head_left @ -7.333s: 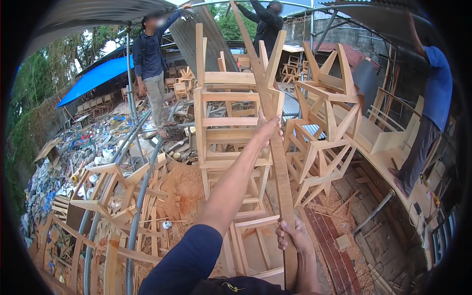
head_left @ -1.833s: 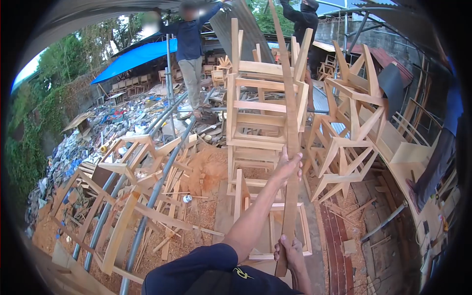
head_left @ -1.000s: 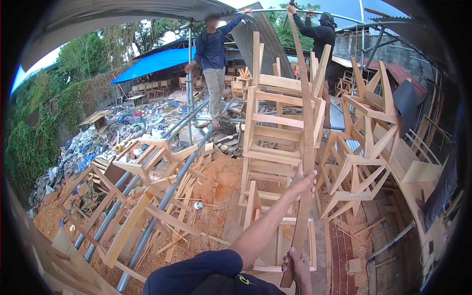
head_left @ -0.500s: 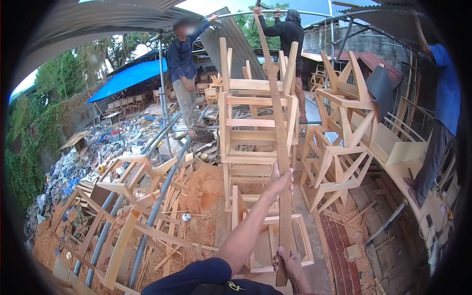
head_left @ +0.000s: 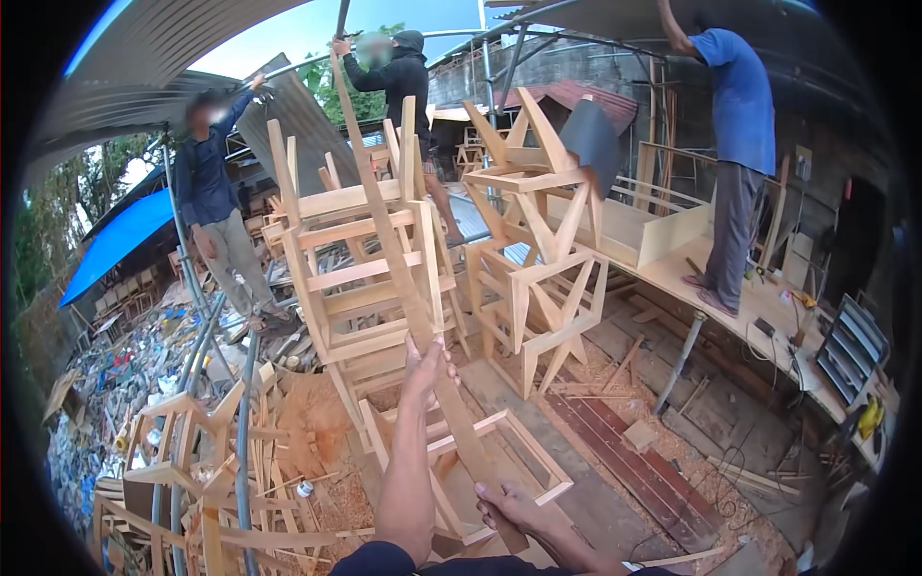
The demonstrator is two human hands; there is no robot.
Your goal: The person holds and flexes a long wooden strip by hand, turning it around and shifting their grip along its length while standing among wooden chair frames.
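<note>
A long wooden plank [head_left: 389, 252] slants away from me, its near end low in front of my body and its far end up beside a person in black. My left hand [head_left: 427, 370] is wrapped around it partway along. Lower down, near the close end, my right hand [head_left: 509, 507] grips the same plank. Beyond the plank stands a tall stack of unfinished wooden chair frames [head_left: 355, 300]. Under my hands a pale wooden frame [head_left: 538, 451] lies on the floor, partly hidden by the plank and my arms.
A person in black [head_left: 403, 82] has a hand at the plank's upper end. Another person [head_left: 213, 182] holds a roof pipe at left; a third [head_left: 740, 115] stands on a workbench [head_left: 672, 230]. More chair frames [head_left: 557, 221] are stacked right. Metal pipes [head_left: 245, 432] and scrap lie left.
My view has turned to the right, bringing more of the workbench into sight. Both hands keep their hold on the plank, which leans more to the left in the view.
</note>
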